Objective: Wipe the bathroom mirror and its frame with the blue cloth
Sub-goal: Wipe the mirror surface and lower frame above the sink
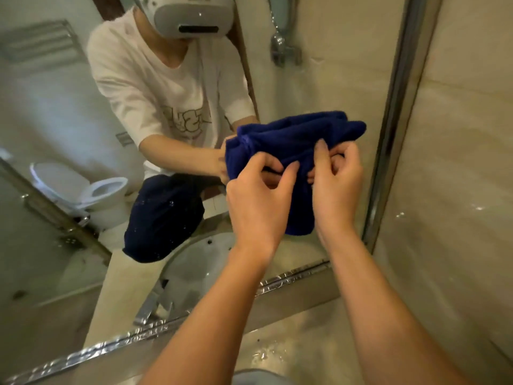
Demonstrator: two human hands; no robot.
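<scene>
A bunched dark blue cloth (288, 140) hangs in front of the mirror (69, 120), a little left of its right edge. My left hand (258, 198) pinches the cloth's lower left part, fingers curled into the fabric. Beside it, my right hand (337, 187) grips the cloth's right side with thumb and fingers. A tail of cloth droops between my wrists. The mirror's silver frame (394, 115) runs up the right side and along the bottom. The glass reflects me holding the cloth.
Beige marble wall (458, 162) lies right of the frame. Below the bottom frame strip is a wet marble ledge (291, 343), with a basin rim (258, 377) at the lower edge. Reflected in the glass are a toilet, a shower fitting, a towel rack and a tap.
</scene>
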